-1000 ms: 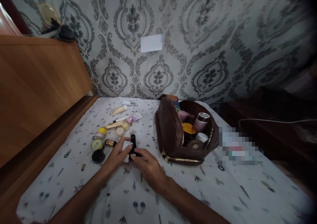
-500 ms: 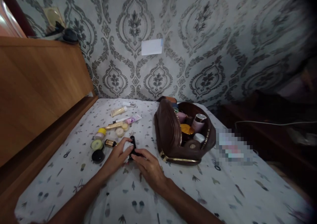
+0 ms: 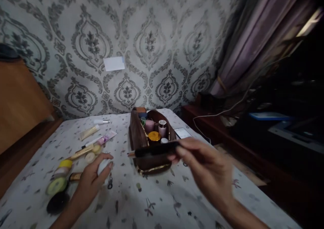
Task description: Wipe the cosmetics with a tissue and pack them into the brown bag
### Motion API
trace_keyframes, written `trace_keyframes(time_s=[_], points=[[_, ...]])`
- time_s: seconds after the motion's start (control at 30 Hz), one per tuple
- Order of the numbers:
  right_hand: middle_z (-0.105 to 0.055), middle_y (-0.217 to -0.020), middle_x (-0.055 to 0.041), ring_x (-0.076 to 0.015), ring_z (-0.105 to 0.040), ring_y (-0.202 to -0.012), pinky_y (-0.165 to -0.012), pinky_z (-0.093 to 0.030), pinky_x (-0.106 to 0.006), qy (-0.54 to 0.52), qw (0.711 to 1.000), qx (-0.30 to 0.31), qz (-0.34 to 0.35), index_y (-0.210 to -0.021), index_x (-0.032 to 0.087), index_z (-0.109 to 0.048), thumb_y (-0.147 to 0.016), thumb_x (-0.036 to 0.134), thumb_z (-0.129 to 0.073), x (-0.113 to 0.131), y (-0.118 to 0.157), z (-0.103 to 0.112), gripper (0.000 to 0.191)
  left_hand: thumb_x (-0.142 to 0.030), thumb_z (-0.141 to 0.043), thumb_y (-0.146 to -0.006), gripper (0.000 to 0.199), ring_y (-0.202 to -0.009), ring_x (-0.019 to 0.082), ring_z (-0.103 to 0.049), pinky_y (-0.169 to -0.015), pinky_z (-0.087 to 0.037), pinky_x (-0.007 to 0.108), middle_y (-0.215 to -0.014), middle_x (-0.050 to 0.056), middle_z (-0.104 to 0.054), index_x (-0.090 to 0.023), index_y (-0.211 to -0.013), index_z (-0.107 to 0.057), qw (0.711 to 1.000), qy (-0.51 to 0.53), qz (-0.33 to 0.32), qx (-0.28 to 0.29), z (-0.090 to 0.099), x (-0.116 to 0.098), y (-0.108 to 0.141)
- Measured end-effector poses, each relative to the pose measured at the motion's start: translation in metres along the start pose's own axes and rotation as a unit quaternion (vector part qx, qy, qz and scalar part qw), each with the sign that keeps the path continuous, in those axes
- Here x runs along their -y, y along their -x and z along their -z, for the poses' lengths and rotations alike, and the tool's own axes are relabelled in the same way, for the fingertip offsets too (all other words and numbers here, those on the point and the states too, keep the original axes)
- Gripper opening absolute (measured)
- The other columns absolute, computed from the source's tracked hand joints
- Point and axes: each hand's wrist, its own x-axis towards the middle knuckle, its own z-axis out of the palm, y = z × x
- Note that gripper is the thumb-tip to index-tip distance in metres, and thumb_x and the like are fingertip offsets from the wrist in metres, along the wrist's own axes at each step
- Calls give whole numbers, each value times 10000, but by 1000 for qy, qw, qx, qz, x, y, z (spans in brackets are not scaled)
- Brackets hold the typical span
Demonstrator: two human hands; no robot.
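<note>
My right hand (image 3: 206, 166) is raised over the near end of the brown toiletry bag (image 3: 135, 131). Between its thumb and fingers it pinches a slender black tube (image 3: 155, 150) with a thin brownish tip pointing left; motion blurs it. Low over the sheet, my left hand (image 3: 93, 175) is closed round a small white thing (image 3: 103, 166), mostly hidden by the fingers. The bag lies unzipped, showing an amber-lidded jar (image 3: 154, 137), a silver-capped bottle (image 3: 162, 129) and a pink container (image 3: 149, 125).
Left of my left hand lie a black round lid (image 3: 58, 202), a green-topped jar (image 3: 56, 187), a yellow-lidded jar (image 3: 65, 164) and several tubes, one purple and white (image 3: 106, 138). A phone (image 3: 182, 133) lies beyond the bag. A wooden cabinet (image 3: 24, 97) borders the left.
My right hand has moved right and up with the black tube, away from my left hand. The left hand keeps the white thing. The view has turned to the right.
</note>
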Motion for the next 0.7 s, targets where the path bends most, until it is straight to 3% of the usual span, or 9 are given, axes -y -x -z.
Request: trace_keyframes(time_s=[0.07,0.13,0.23,0.33,0.47,0.57,0.7], points=[[-703,-681,19,-123,-680,-544,-548,-597,-232,38,996,-76,1,-901,229,-711,-857,248,-724,4,-26,22,49,-411,-443,-954,337,-839,202,-690,-730,-537,267,-887,32,-704,-211,-1144,-636,994,-65,-93,7,-2,-18,-10],[-692,-647,26,-132,-686,-560,-569,-593,-238,52,992,-115,9,-886,228,-696,-839,297,-744,2,-54,38,96,-300,-413,-967,379,-1005,214,-692,-801,-541,273,-1061,63,-718,-249,-1302,-583,968,-142,-208,15,-7,-33,-22],[-684,-641,25,-141,-689,-567,-566,-584,-243,46,993,-106,22,-853,220,-669,-801,349,-769,-12,-95,49,171,-166,-355,-943,544,-881,194,-723,-679,-546,254,-1103,68,-708,-337,-1450,-451,906,-263,-331,11,-16,-53,-42],[-679,-624,15,-142,-680,-556,-554,-575,-245,44,998,-46,17,-801,196,-639,-792,409,-756,-37,-130,47,243,-101,-338,-908,653,-697,171,-711,-573,-524,249,-1056,51,-706,-394,-1490,-374,863,-363,-350,35,-20,-67,-59],[-654,-575,22,-132,-667,-541,-551,-564,-232,18,999,37,-5,-776,178,-612,-784,435,-738,-77,-163,32,287,-76,-395,-864,698,-759,180,-727,-632,-547,268,-1111,45,-710,-419,-1471,-397,831,-437,-337,74,-17,-68,-76],[-647,-561,23,-119,-656,-531,-542,-553,-215,-15,995,88,-35,-765,167,-605,-783,381,-734,-104,-180,17,251,-101,-413,-852,654,-793,187,-733,-658,-564,274,-1100,51,-721,-381,-1442,-451,822,-436,-364,49,-17,-58,-81],[-648,-553,21,-106,-646,-510,-522,-541,-194,-44,987,126,-87,-738,158,-603,-789,285,-730,-131,-193,1,187,-94,-382,-844,623,-734,165,-725,-575,-549,235,-1025,43,-723,-324,-1415,-479,831,-407,-378,33,-23,-49,-81]])
